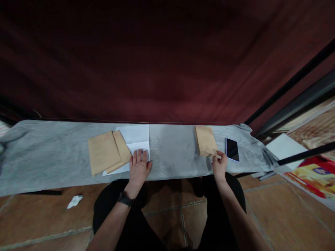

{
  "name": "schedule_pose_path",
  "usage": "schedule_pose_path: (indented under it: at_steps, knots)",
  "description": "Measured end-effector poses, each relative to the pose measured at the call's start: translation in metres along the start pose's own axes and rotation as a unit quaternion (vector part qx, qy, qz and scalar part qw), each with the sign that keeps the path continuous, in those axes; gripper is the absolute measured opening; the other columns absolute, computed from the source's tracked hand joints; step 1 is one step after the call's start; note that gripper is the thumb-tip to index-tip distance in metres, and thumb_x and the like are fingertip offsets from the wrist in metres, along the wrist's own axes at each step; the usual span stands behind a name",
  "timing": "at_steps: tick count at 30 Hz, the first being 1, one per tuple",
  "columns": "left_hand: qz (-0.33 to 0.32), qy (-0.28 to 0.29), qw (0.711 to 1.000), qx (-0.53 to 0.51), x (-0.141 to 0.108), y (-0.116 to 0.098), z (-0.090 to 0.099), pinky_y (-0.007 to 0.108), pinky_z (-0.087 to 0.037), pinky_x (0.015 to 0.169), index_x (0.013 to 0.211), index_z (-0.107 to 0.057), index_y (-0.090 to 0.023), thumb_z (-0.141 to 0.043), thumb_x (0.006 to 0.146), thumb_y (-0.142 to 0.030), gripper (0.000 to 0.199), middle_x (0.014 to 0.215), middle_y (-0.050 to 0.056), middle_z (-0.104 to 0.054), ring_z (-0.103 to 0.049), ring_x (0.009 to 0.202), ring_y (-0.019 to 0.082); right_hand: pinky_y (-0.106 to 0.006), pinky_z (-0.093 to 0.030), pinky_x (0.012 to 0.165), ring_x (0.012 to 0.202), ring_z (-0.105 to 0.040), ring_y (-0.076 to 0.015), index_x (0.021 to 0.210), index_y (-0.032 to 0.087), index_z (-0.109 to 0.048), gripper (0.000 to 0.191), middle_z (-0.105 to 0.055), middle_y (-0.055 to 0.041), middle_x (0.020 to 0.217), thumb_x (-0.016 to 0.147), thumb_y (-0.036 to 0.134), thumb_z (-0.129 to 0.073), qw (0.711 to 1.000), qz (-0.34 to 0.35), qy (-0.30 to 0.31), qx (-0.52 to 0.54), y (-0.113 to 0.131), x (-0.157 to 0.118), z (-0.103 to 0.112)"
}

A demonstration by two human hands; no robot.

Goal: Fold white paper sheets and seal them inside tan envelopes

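Observation:
My left hand [139,167] lies palm down with its fingers stretched out on a creased white paper sheet [136,134]. Left of it, two brown paper envelopes [104,153] overlap each other and cover part of the sheet. My right hand [220,164] pinches the near right corner of another brown paper envelope [205,139], which lies on the grey cloth. Just right of that hand is a dark-screened phone [232,150] in a pale purple case; the hand is close beside it.
A grey cloth [172,153] covers the long narrow table. Dark red fabric [167,69] hangs behind it. Black metal bars [290,80] stand at the right, near a red and yellow box [314,177]. A crumpled white tissue [75,201] lies on the tiled floor.

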State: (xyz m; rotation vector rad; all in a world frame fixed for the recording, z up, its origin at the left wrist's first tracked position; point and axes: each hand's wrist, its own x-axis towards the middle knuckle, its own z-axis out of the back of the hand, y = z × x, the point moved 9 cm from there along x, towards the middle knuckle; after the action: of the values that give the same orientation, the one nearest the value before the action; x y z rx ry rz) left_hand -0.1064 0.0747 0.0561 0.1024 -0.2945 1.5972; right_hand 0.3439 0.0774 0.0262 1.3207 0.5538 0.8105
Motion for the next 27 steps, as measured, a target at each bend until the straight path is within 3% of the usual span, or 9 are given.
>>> schedule_pose_path:
  at_steps: [3, 5, 9, 12, 18, 24, 27]
  knots:
    - [0.03, 0.023, 0.999, 0.017, -0.005, 0.021, -0.001, 0.058, -0.024, 0.12, 0.152, -0.041, -0.008, -0.054, 0.095, -0.043, 0.068, 0.159, 0.021, -0.038, -0.027, 0.15, 0.04, -0.036, -0.053, 0.08, 0.08, -0.058, -0.0165, 0.104, 0.021, -0.062, 0.026, -0.057, -0.0071, 0.111, 0.081, 0.031, -0.057, 0.986, 0.119, 0.078, -0.085, 0.019, -0.035, -0.037]
    - [0.036, 0.066, 0.997, 0.017, -0.008, 0.03, -0.008, 0.057, -0.026, 0.119, 0.151, -0.042, -0.008, -0.055, 0.094, -0.048, 0.071, 0.159, 0.021, -0.038, -0.029, 0.15, 0.04, -0.037, -0.053, 0.083, 0.087, -0.061, -0.0189, 0.107, 0.021, -0.064, 0.026, -0.059, -0.0086, 0.111, 0.085, 0.027, -0.052, 0.969, 0.173, 0.138, -0.111, 0.025, -0.059, -0.068]
    - [-0.005, 0.122, 0.992, 0.02, -0.012, 0.028, -0.018, 0.057, -0.023, 0.121, 0.148, -0.047, -0.005, -0.058, 0.093, -0.05, 0.071, 0.157, 0.022, -0.041, -0.031, 0.15, 0.038, -0.038, -0.052, 0.088, 0.096, -0.063, -0.0218, 0.108, 0.021, -0.067, 0.029, -0.064, -0.0095, 0.106, 0.087, 0.022, -0.047, 0.948, 0.201, 0.218, -0.112, 0.031, -0.095, -0.118]
    - [-0.044, 0.127, 0.991, 0.006, -0.014, 0.019, -0.017, 0.052, -0.028, 0.121, 0.146, -0.049, -0.006, -0.061, 0.093, -0.047, 0.068, 0.156, 0.022, -0.042, -0.036, 0.148, 0.035, -0.038, -0.053, 0.09, 0.091, -0.065, -0.0212, 0.109, 0.021, -0.069, 0.032, -0.067, -0.0095, 0.105, 0.086, 0.019, -0.047, 0.936, 0.185, 0.277, -0.111, 0.034, -0.114, -0.154]
    - [-0.088, 0.123, 0.988, -0.028, -0.011, 0.011, -0.009, 0.042, -0.042, 0.112, 0.132, -0.063, -0.015, -0.065, 0.092, -0.029, 0.042, 0.145, 0.018, -0.058, -0.055, 0.134, 0.031, -0.036, -0.054, 0.09, 0.091, -0.068, -0.0202, 0.102, 0.024, -0.072, 0.027, -0.073, -0.0056, 0.103, 0.087, 0.018, -0.051, 0.912, 0.107, 0.38, -0.116, 0.038, -0.133, -0.219]
    - [-0.09, 0.123, 0.987, -0.048, -0.01, 0.01, -0.003, 0.037, -0.051, 0.097, 0.124, -0.067, -0.017, -0.056, 0.096, -0.021, 0.03, 0.13, 0.016, -0.068, -0.066, 0.117, 0.028, -0.028, -0.055, 0.063, 0.065, -0.066, -0.0165, 0.103, 0.025, -0.074, 0.025, -0.074, -0.0019, 0.087, 0.092, 0.021, -0.052, 0.89, 0.037, 0.43, -0.146, 0.037, -0.145, -0.286]
    - [-0.064, 0.133, 0.987, -0.063, -0.008, 0.019, -0.003, 0.034, -0.053, 0.083, 0.113, -0.07, -0.02, -0.057, 0.096, -0.025, 0.022, 0.112, 0.013, -0.074, -0.071, 0.102, 0.027, -0.026, -0.053, 0.064, 0.066, -0.065, -0.016, 0.099, 0.026, -0.075, 0.024, -0.073, -0.0011, 0.081, 0.092, 0.02, -0.053, 0.881, 0.015, 0.444, -0.162, 0.039, -0.152, -0.31]
